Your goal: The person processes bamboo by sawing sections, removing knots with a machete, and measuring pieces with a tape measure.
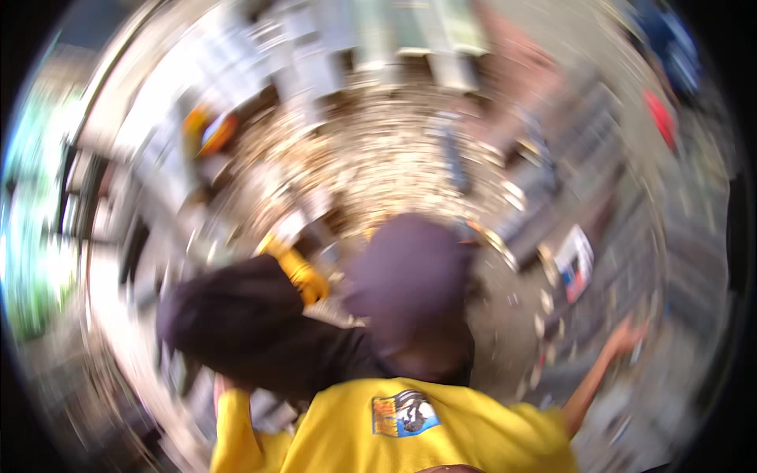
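At the far left, a bright green-and-white patch (35, 236) smears along the rim, too blurred to make out. Nearer in, the left yellow sleeve (235, 430) comes up at the lower edge, with a sliver of skin beside it; the left hand itself is hidden by the bent dark-clad left leg (236, 323), so I cannot tell how far it is open or whether it has hold of anything. Beyond that leg lies a yellow tool-like object (298, 272), and farther off, an orange-and-yellow object (211, 130) by pale boards (378, 39).

In the middle, a heap of wood chips (378, 150) spreads beyond the right knee (414, 268), with a grey bar (452, 158) on its right side.

To the right, a printed sheet or packet (574, 262) lies on dark, ribbed material (595, 146), apart from the right hand (625, 339) but the clearest thing near it. That arm is stretched out sideways — fingers blurred, their spread and any grip impossible to tell.

The step in hand looks like a reach or a shift of posture rather than close work at the chips; the next move seems to call for a steady gaze on the right hand before any grip.
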A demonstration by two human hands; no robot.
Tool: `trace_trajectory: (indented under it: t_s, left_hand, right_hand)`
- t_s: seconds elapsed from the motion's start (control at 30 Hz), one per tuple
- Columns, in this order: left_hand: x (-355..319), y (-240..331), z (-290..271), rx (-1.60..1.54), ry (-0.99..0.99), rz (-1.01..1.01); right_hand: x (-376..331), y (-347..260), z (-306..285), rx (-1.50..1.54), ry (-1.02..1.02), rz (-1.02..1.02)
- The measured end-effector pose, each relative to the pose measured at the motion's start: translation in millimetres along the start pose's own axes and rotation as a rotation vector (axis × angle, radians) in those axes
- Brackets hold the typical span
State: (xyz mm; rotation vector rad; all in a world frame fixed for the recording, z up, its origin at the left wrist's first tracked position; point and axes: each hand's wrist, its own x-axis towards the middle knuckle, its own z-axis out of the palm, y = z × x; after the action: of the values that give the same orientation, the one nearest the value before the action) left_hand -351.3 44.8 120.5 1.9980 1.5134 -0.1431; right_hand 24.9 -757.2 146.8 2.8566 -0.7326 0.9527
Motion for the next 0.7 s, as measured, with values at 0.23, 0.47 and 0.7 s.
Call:
trace_trajectory:
  t_s: [0.23, 0.47, 0.7]
  left_hand:
    - [-57, -51, 46, -0.098, 0.187, -0.187]
    - [-38, -62, 86, -0.184, 0.447, -0.278]
    - [53, -28, 67, -0.430, 0.482, -0.347]
  right_hand:
    - [-140, -310, 36, 0.963, -1.067, -0.282]
    - [-305, -460, 5, 0.733, -1.693, -1.039]
    - [-378, -479, -15, 0.539, -1.758, -1.096]
